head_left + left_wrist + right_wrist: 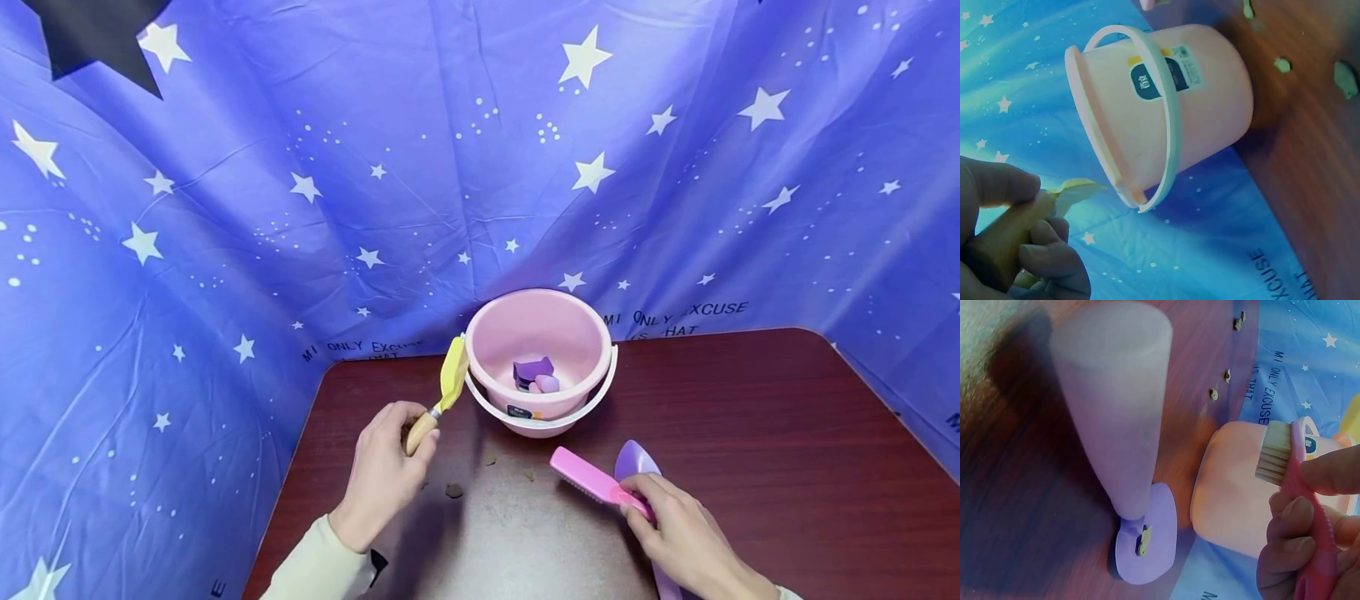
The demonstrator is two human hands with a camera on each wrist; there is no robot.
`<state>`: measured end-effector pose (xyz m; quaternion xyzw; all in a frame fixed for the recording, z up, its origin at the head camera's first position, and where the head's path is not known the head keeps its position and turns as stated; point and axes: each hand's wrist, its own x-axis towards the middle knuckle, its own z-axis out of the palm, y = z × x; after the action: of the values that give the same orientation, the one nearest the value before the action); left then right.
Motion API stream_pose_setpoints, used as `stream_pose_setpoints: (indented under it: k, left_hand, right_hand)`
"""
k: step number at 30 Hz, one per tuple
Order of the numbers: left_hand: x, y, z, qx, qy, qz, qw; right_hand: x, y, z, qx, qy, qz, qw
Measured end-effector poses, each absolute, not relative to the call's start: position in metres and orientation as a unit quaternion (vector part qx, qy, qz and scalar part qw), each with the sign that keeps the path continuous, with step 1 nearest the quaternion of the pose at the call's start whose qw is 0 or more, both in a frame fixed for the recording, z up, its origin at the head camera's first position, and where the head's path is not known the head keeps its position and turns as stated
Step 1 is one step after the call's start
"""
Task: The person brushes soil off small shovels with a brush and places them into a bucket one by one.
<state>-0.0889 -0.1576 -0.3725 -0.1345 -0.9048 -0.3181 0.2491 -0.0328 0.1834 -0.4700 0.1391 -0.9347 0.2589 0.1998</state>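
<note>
My left hand [384,471] grips the wooden handle of a small yellow trowel [453,375], raised beside the left rim of a pink bucket [495,367]. In the left wrist view the yellow blade [1079,192] points at the bucket's rim. Inside the bucket lie purple and pink pieces [534,373]. A pink brush [588,477] is in my right hand [686,533], its pale bristles [1274,453] showing in the right wrist view. Partly hidden under that hand, a purple shovel [636,460] lies on the table with a small brownish bit [1144,540] on its blade.
The bucket's white handle [600,396] hangs down at its front. Several brown crumbs, one larger [453,491], lie on the dark red table [765,417] in front of the bucket. A blue star-printed cloth [420,200] stands round the table's back and sides.
</note>
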Motion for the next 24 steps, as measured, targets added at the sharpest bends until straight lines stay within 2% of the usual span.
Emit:
stream_pose_setpoints:
  k: [9, 24]
  left_hand:
    - [-0.109, -0.142, -0.352, -0.198, -0.909, -0.265, 0.252]
    - [-0.155, -0.103, -0.335, -0.299, -0.923, -0.149, 0.188]
  right_hand:
    - [-0.030, 0.192, -0.467, 0.122, -0.940, 0.254, 0.193]
    - [-0.024, 0.197, -0.470, 0.109, -0.944, 0.253, 0.184]
